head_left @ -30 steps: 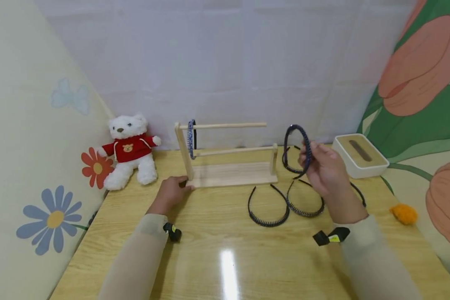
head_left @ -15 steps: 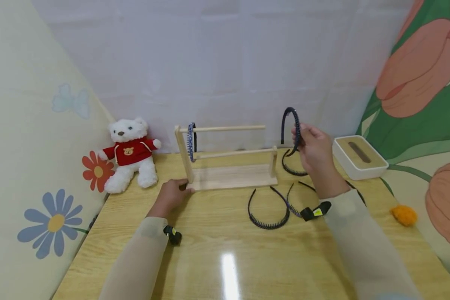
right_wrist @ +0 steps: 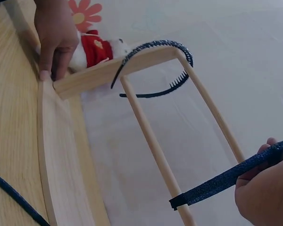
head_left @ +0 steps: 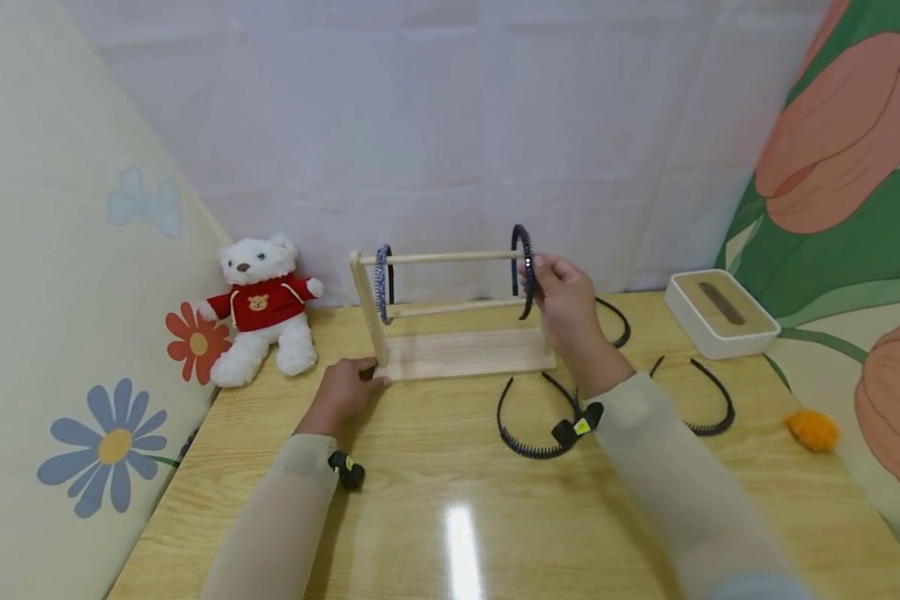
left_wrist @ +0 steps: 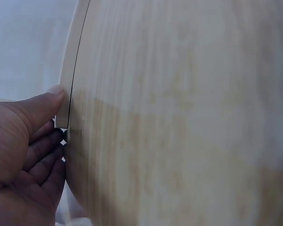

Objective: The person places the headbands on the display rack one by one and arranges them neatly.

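A wooden rack (head_left: 457, 354) with two horizontal rods stands on the table. My left hand (head_left: 341, 396) holds the left front corner of its base, the thumb (left_wrist: 49, 96) on the board's edge. A dark toothed headband (head_left: 527, 292) is in my right hand (head_left: 570, 312), pinched by thumb and fingers along one side. It is upright at the rods' right end; in the right wrist view it crosses both rods. Far left on the rods hangs a blue-patterned headband (head_left: 380, 283). My right hand and forearm hide the rack's right post and some of the table.
Several dark headbands lie right of the rack, including a near one (head_left: 534, 452) and a right one (head_left: 716, 427). A white box (head_left: 723, 337) and an orange fluffy object (head_left: 812, 430) are farther right. A white teddy bear (head_left: 262, 304) sits at the left.
My right hand has carried the dark headband leftward from beyond the rack to the right end of the rods. My left hand has stayed at the base corner.
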The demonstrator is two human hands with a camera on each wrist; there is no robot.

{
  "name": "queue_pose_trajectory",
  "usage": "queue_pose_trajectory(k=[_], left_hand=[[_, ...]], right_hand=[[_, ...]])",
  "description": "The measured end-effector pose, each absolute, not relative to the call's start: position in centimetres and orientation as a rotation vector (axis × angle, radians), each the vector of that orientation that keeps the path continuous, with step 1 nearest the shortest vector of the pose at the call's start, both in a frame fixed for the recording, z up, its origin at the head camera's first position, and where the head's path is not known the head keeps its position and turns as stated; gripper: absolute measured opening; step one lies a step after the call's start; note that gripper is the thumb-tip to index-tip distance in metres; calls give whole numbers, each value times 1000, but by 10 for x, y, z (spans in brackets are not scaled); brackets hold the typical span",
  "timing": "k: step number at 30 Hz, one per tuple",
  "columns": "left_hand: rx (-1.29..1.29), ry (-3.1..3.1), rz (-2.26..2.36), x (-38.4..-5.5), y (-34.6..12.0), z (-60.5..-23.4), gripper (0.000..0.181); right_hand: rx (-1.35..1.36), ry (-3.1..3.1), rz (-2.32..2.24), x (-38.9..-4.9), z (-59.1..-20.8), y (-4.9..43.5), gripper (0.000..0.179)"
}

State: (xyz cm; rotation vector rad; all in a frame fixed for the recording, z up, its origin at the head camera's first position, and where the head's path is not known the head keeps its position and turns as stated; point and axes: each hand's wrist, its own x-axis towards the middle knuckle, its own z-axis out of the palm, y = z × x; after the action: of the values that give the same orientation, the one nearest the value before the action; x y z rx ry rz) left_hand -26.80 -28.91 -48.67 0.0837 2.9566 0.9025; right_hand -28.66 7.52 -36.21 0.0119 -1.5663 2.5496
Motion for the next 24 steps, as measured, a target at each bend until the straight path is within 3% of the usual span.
queue_pose_trajectory(k=[10, 24], left_hand=[[57, 2954, 894, -267, -288, -487, 52], [84, 2953, 886, -266, -291, -485, 53]], right_hand=[[131, -1694, 2612, -285, -372, 20, 32], [213, -1763, 2606, -291, -375, -38, 29]])
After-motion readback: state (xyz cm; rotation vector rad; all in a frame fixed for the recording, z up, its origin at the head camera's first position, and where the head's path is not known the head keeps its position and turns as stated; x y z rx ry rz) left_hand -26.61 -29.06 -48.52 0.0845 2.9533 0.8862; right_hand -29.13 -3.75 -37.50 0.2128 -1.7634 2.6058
